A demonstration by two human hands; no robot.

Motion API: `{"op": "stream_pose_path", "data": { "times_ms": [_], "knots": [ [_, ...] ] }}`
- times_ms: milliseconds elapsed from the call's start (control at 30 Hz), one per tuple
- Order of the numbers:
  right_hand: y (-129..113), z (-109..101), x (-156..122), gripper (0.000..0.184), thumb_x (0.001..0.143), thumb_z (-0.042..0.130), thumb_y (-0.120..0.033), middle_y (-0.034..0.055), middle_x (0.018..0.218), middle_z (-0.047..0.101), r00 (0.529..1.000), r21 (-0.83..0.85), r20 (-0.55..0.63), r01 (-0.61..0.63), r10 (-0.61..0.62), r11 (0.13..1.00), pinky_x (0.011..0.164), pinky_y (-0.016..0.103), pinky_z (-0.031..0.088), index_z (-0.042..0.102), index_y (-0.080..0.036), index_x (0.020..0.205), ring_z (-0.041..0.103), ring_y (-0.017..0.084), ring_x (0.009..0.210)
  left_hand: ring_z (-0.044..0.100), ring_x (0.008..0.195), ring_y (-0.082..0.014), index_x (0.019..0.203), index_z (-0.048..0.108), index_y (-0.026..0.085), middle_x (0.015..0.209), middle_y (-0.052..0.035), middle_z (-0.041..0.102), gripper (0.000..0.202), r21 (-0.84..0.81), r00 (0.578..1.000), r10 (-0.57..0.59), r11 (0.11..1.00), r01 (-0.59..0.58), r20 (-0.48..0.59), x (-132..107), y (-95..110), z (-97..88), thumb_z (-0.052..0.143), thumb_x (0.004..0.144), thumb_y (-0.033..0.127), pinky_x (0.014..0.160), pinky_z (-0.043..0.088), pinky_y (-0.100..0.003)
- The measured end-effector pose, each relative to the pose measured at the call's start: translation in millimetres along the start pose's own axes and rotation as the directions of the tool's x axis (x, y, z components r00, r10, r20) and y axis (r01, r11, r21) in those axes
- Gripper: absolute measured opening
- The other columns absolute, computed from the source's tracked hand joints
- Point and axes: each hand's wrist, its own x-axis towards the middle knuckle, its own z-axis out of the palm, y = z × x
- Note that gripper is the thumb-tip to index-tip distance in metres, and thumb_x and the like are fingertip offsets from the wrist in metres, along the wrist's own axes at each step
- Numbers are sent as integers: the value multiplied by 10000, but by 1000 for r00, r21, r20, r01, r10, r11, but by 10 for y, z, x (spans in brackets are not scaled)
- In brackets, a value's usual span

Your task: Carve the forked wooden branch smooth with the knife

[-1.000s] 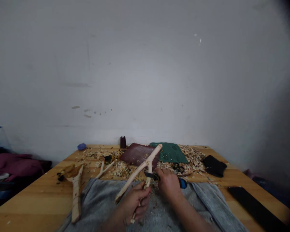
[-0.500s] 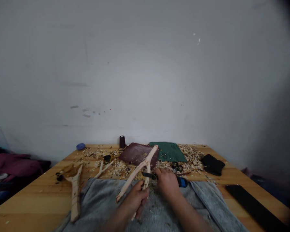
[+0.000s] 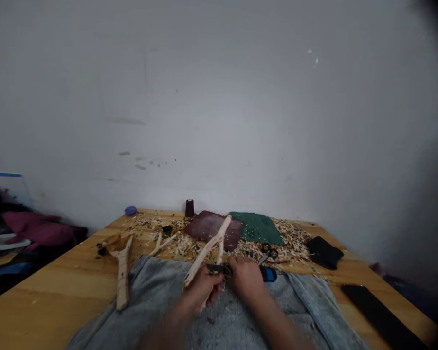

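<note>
My left hand [image 3: 202, 289] is shut around the lower part of a peeled, forked branch [image 3: 208, 242], whose pale arms rise towards the table. My right hand [image 3: 246, 280] grips a knife [image 3: 266, 274] with a blue and black handle. Its dark blade [image 3: 215, 268] points left and meets the branch near my left hand, where fingers hide the contact. Both hands rest over a grey cloth [image 3: 241, 311] on my lap.
The wooden table [image 3: 58, 277] holds a carved forked piece [image 3: 122, 272], a thin forked stick [image 3: 164, 244], a maroon leather pad [image 3: 211, 224], a green mat [image 3: 257, 228], scissors [image 3: 269, 251], a black cloth [image 3: 324, 253], a black strip [image 3: 381, 316] and heaps of wood shavings [image 3: 292, 245].
My hands have drawn closer together, bringing the blade further in against the branch. The branch leans more upright, and the whole scene sits slightly higher and rotated as my head has moved.
</note>
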Motion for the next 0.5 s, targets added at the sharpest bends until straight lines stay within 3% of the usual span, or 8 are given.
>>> {"op": "stream_pose_path", "data": {
  "times_ms": [233,433,500],
  "knots": [
    [288,41,54,277,884,425,-102,120,946,687,981,-97,-10,-194,194,976,725,287,433,623,-185,1059,658,218,880,279,262,-36,791,462,233,474,128,434,278,-2,999,8,1000,-8,46,-17,6,72,642,745,441,303,156,-184],
    [149,80,48,273,895,426,-124,99,995,689,994,-43,40,-96,98,994,742,265,431,619,-211,1066,658,199,917,279,266,-41,806,470,235,452,130,422,269,9,999,-16,1000,16,44,30,-54,90,652,753,426,313,145,-179],
    [145,100,61,284,894,415,-115,113,988,691,989,-39,51,-133,135,990,721,275,436,618,-201,1072,670,206,879,276,273,-42,797,459,237,461,127,421,250,7,999,-25,1000,24,43,43,-64,76,637,769,410,319,148,-182]
  ]
}}
